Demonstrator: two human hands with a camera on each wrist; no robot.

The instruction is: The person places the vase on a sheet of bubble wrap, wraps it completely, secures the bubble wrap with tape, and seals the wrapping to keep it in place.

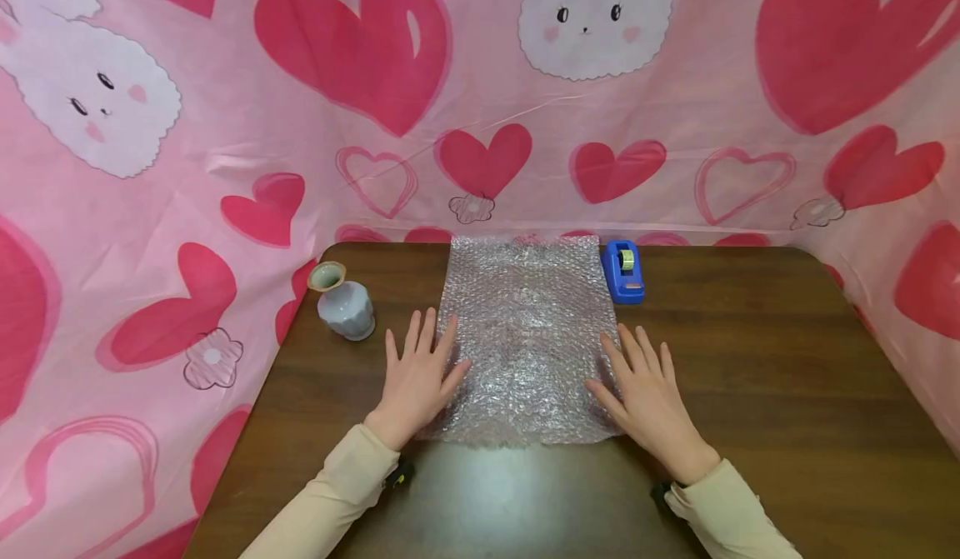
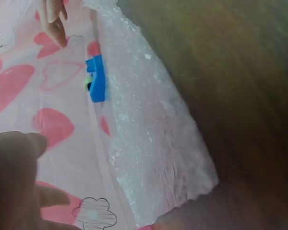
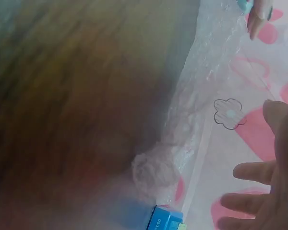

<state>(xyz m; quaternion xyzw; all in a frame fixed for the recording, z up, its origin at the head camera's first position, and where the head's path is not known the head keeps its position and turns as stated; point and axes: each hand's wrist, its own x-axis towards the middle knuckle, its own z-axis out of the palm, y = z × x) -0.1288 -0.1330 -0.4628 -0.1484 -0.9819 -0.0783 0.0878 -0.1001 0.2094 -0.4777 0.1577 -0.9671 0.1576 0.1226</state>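
Note:
A sheet of bubble wrap [image 1: 525,342] lies flat on the dark wooden table [image 1: 757,376], its far end reaching the back edge. My left hand [image 1: 420,380] spreads its fingers at the sheet's left side, the thumb over the margin. At the opposite side my right hand [image 1: 641,392] is spread too, with thumb and index finger overlapping the sheet's right margin in the head view. Both hands hold nothing. Beyond the left hand stands a pale blue-grey vase [image 1: 347,309] with a brownish rim. A blue tape dispenser [image 1: 624,274] with a roll of tape sits beside the far right corner of the wrap.
Pink cloth [image 1: 480,101] printed with hearts and white animal faces hangs behind the table and along both sides. In the left wrist view the bubble wrap [image 2: 149,124] and the tape dispenser [image 2: 98,79] appear again.

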